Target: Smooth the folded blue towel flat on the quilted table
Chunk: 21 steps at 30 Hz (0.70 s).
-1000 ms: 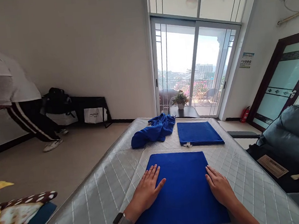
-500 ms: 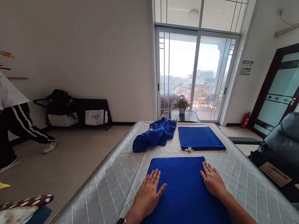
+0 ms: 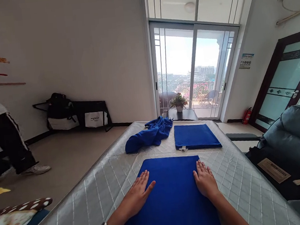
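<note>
A smooth blue cloth (image 3: 174,195) lies flat in front of me, its lower part running out of the picture. My left hand (image 3: 139,193) rests palm down on its left edge, fingers stretched and thumb apart. On the right edge lies my right hand (image 3: 205,179), also flat with fingers extended. Beyond the cloth, a folded blue cloth (image 3: 197,136) with a white tag sits squarely. To its left is a crumpled blue cloth (image 3: 149,135) in a loose heap. All three lie on a table covered with a silver quilted cover (image 3: 99,188).
A dark armchair (image 3: 295,137) stands close on the right. Patterned fabric (image 3: 19,220) is at the lower left. A person (image 3: 3,133) is at the far left. Behind the table are a potted plant (image 3: 179,102) and sliding glass doors (image 3: 177,64).
The view has shifted slightly, so the table and cloths sit further left. Both hands stay flat on the cloth's edges. The person at the left has changed stride.
</note>
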Each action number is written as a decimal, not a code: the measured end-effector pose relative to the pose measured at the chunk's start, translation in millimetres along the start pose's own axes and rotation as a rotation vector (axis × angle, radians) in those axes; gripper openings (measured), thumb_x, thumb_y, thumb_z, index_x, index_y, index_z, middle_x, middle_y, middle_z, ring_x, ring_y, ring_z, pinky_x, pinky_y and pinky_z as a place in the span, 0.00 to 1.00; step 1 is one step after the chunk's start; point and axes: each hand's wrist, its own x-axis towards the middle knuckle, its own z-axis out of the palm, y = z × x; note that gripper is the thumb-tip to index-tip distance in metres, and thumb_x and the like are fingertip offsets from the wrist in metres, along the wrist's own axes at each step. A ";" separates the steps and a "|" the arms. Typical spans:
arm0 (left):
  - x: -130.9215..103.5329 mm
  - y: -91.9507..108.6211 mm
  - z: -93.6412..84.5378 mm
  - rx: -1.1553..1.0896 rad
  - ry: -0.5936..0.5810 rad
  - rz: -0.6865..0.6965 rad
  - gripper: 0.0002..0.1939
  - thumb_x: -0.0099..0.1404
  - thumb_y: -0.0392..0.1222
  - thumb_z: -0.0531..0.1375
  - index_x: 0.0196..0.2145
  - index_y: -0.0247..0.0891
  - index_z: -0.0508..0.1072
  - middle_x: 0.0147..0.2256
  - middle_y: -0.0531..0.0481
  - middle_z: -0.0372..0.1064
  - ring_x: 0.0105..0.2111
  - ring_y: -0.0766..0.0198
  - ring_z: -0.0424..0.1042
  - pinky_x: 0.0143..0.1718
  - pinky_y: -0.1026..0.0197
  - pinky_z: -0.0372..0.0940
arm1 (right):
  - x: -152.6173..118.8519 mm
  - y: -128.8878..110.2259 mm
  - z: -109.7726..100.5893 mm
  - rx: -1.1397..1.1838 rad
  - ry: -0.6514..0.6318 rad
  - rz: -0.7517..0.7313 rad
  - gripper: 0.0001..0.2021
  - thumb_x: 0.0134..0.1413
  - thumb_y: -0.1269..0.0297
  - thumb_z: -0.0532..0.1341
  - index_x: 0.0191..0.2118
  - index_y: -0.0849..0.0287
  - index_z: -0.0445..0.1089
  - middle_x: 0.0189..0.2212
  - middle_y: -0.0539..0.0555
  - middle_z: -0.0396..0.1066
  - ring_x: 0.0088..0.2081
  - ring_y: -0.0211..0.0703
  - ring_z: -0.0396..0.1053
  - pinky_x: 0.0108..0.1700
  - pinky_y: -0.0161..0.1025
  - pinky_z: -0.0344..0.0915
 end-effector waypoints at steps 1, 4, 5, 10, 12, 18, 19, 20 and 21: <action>1.7 4.3 -2.3 -0.007 0.004 -0.009 0.35 0.74 0.59 0.40 0.68 0.34 0.50 0.68 0.37 0.47 0.68 0.52 0.48 0.66 0.45 0.49 | -0.6 -0.3 -0.5 0.009 0.004 0.001 0.32 0.67 0.54 0.38 0.71 0.66 0.40 0.71 0.55 0.38 0.71 0.44 0.35 0.69 0.47 0.32; 7.4 35.2 -6.9 -0.017 -0.016 0.025 0.36 0.73 0.60 0.40 0.69 0.33 0.49 0.68 0.37 0.45 0.68 0.52 0.46 0.67 0.45 0.48 | -1.7 -1.6 -2.2 0.043 0.006 0.009 0.31 0.67 0.55 0.38 0.71 0.65 0.41 0.71 0.55 0.38 0.71 0.45 0.36 0.69 0.47 0.32; 9.8 51.0 -6.3 -0.020 -0.037 0.065 0.37 0.73 0.61 0.41 0.69 0.33 0.49 0.69 0.38 0.45 0.68 0.52 0.46 0.67 0.45 0.48 | -1.9 -1.8 -2.6 0.053 0.006 0.011 0.31 0.67 0.55 0.38 0.71 0.65 0.41 0.71 0.55 0.38 0.71 0.45 0.36 0.69 0.47 0.32; 36.2 142.1 15.5 -0.026 -0.034 0.380 0.34 0.73 0.60 0.43 0.68 0.40 0.52 0.69 0.43 0.48 0.68 0.55 0.47 0.67 0.49 0.50 | -3.4 0.8 -1.2 0.031 0.026 -0.008 0.31 0.67 0.58 0.40 0.71 0.66 0.42 0.71 0.57 0.39 0.70 0.47 0.37 0.69 0.47 0.34; 53.0 169.5 26.7 -0.020 -0.008 0.441 0.33 0.74 0.59 0.42 0.68 0.38 0.52 0.68 0.42 0.49 0.68 0.55 0.47 0.67 0.48 0.50 | -4.2 3.4 0.8 0.008 0.024 -0.047 0.30 0.66 0.61 0.41 0.70 0.64 0.44 0.71 0.57 0.38 0.71 0.48 0.36 0.68 0.48 0.34; 80.6 181.7 44.9 0.014 -0.025 0.350 0.34 0.75 0.57 0.36 0.67 0.32 0.55 0.67 0.39 0.53 0.68 0.55 0.48 0.67 0.46 0.49 | -3.0 5.4 3.6 0.013 0.030 -0.042 0.29 0.67 0.61 0.40 0.70 0.63 0.44 0.71 0.56 0.38 0.70 0.48 0.37 0.68 0.47 0.34; 79.7 174.8 45.9 0.028 -0.024 0.331 0.34 0.74 0.58 0.36 0.67 0.33 0.55 0.67 0.40 0.52 0.68 0.55 0.47 0.67 0.46 0.48 | -2.3 4.7 3.4 0.025 0.034 -0.027 0.30 0.67 0.60 0.40 0.70 0.64 0.44 0.70 0.56 0.39 0.70 0.48 0.37 0.68 0.47 0.35; 77.8 166.1 46.1 0.044 -0.021 0.311 0.35 0.74 0.58 0.36 0.67 0.34 0.54 0.68 0.41 0.51 0.68 0.54 0.47 0.67 0.46 0.48 | -1.7 3.9 3.1 0.037 0.036 -0.019 0.30 0.67 0.58 0.40 0.70 0.65 0.43 0.70 0.57 0.39 0.70 0.48 0.38 0.68 0.47 0.35; 75.2 156.0 45.5 0.062 -0.017 0.286 0.35 0.74 0.59 0.36 0.68 0.35 0.53 0.68 0.42 0.50 0.68 0.54 0.46 0.67 0.46 0.48 | -1.2 3.2 2.8 0.047 0.038 -0.014 0.31 0.67 0.57 0.40 0.70 0.66 0.43 0.70 0.57 0.40 0.70 0.48 0.38 0.68 0.47 0.34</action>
